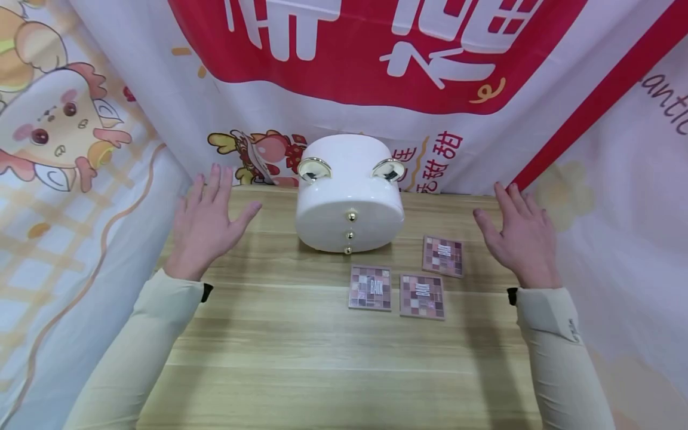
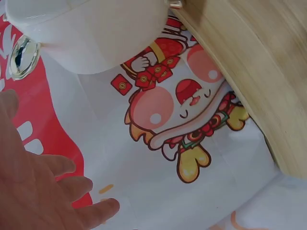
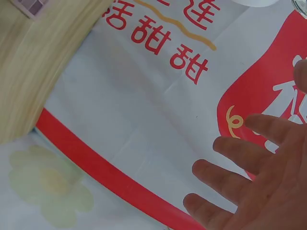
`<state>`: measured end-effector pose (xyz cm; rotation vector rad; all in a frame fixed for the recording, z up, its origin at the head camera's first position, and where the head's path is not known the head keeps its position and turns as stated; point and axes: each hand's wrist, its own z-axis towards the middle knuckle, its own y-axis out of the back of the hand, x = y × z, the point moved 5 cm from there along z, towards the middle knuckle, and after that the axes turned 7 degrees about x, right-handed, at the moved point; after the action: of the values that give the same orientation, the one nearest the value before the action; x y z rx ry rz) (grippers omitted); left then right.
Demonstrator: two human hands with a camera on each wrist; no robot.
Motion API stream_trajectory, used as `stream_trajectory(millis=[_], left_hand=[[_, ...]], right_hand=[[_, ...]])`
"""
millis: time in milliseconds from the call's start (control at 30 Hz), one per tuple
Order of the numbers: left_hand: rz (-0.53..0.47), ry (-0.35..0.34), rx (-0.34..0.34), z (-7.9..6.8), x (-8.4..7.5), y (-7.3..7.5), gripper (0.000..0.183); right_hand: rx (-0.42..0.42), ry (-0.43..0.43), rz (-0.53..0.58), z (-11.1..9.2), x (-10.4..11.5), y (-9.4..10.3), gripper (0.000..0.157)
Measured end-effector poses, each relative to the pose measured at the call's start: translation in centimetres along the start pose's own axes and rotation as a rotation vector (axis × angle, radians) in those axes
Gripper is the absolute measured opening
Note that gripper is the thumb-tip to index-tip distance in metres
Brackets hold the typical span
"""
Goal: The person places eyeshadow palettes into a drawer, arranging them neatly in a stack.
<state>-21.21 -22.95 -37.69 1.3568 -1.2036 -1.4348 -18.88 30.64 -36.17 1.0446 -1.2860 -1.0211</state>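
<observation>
A glossy white rounded box [image 1: 349,197] with gold ring-shaped trims and a row of gold balls down its front stands at the back of the table. Three square eyeshadow palettes lie flat before it: a left one [image 1: 370,288], a middle one [image 1: 422,297] and one farther back [image 1: 443,256]. My left hand [image 1: 206,224], fingers spread, is left of the box and holds nothing. To the right of the palettes is my right hand [image 1: 521,239], also spread and holding nothing. In the left wrist view the white box [image 2: 96,36] shows beyond the left hand [image 2: 43,191].
The wooden table [image 1: 301,358] carries the box and palettes. Behind it hangs a white cloth with a large red printed panel [image 1: 344,65]. Printed cloths also bound the left side [image 1: 64,239] and right side [image 1: 634,269], close beside the hands.
</observation>
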Motion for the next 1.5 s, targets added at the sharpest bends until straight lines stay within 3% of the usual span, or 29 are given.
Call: stream_trajectory(millis=[333, 667, 867, 1000, 1133, 1267, 1500], left_hand=[[-0.313, -0.068, 0.000, 0.4, -0.7, 0.2, 0.087], [-0.781, 0.079, 0.164, 2.0, -1.9, -0.9, 0.098], [-0.914, 0.093, 0.150, 3.3, -3.2, -1.6, 0.103], [-1.012, 0.106, 0.137, 3.9, -3.9, -2.1, 0.097], [-1.146, 0.115, 0.164, 4.8, -4.8, -2.7, 0.088], [-1.209, 0.113, 0.198, 5.6, -5.9, -3.3, 0.079], [-1.134, 0.097, 0.209, 5.9, -7.0, -3.8, 0.073]], right_hand=[[-0.099, 0.047, 0.144, -0.3, 0.4, 0.6, 0.070], [-0.114, 0.041, 0.291, -0.7, 0.6, 0.1, 0.067], [-0.119, 0.019, 0.373, -0.7, 0.7, -0.4, 0.066], [-0.155, 0.028, 0.464, -0.6, 1.1, -0.7, 0.062], [-0.162, -0.014, 0.546, -0.7, 1.7, -1.2, 0.061], [-0.153, -0.054, 0.622, -0.8, 2.5, -2.1, 0.062], [-0.150, -0.074, 0.730, -0.8, 4.5, -4.0, 0.057]])
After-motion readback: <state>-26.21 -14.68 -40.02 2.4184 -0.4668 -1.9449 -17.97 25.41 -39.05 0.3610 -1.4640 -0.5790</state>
